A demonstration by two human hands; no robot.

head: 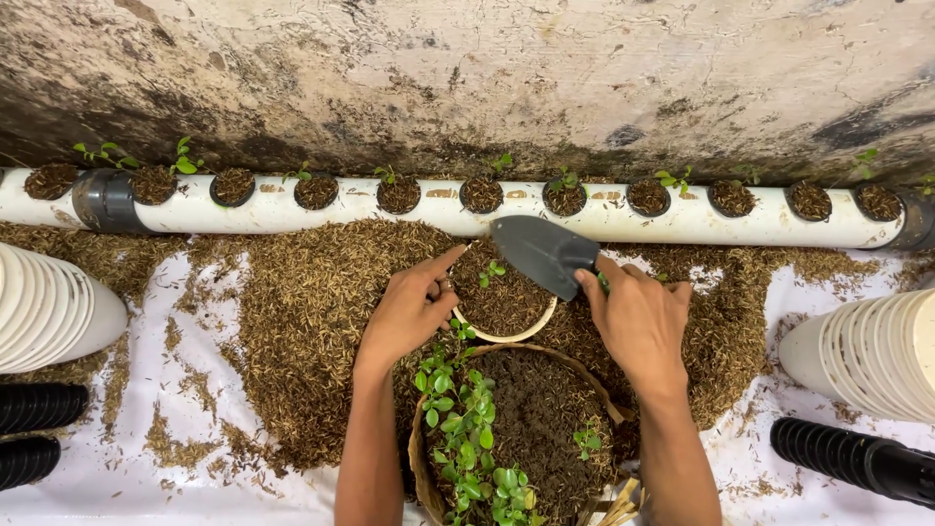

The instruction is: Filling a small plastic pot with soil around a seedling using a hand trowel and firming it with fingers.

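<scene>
The left hand (409, 312) curled around the rim of a small white pot (504, 304) filled with brown husk, a seedling (492, 273) standing in it; the right hand (638, 317) was clamped on the handle of a grey trowel (541, 251), its blade tilted just above the pot; a woven basket (425, 458) of soil and seedlings sat just below, near the person; a white pipe (292, 216) with planted holes ran along the wall; loose husk (302, 312) lay around.

I see no packages or labels from my seat. No signs either. No screens anywhere, twelve to six o'clock.
</scene>
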